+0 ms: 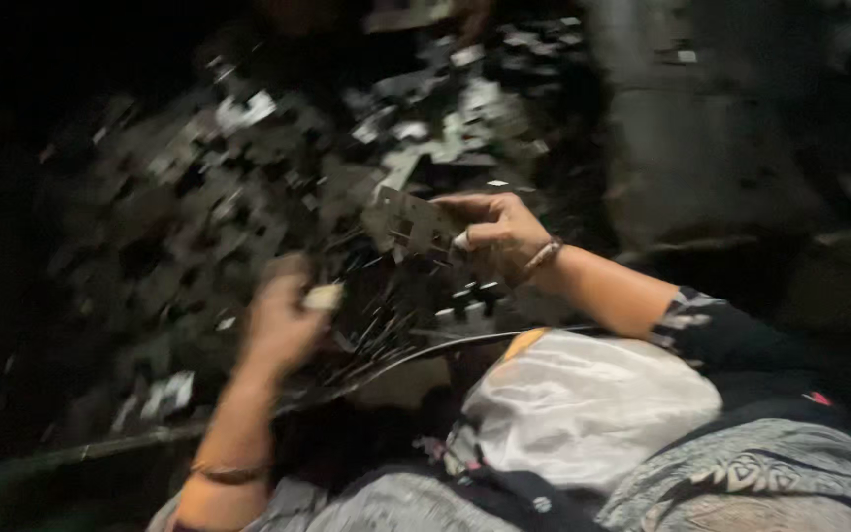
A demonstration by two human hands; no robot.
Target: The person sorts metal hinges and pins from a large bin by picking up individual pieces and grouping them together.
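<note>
Head view, tilted and dim, looks down first on patterned grey clothing and a white cloth bundle at the lower right of the frame. Just beyond it a dark curved tray rim sweeps across the lap, with thin metal strips lying in it.

The left hand, blurred, sits at lower centre with a bangle at the wrist; its grip looks pressed together on a small pale piece, though the blur leaves that uncertain. The right hand, near the middle of the frame, has thumb and fingers pinching a flat grey stamped metal plate with cut-out slots by its right edge, held up above the tray.

The plate looks thin, stiff and light, and its punched edges are probably sharp, so a hold on the flat faces near an edge seems safest.

Farther off, a large heap of dark and shiny scrap metal pieces fills the upper left and centre. The surroundings are very dark; a grey mass stands at upper right, too blurred to name.
</note>
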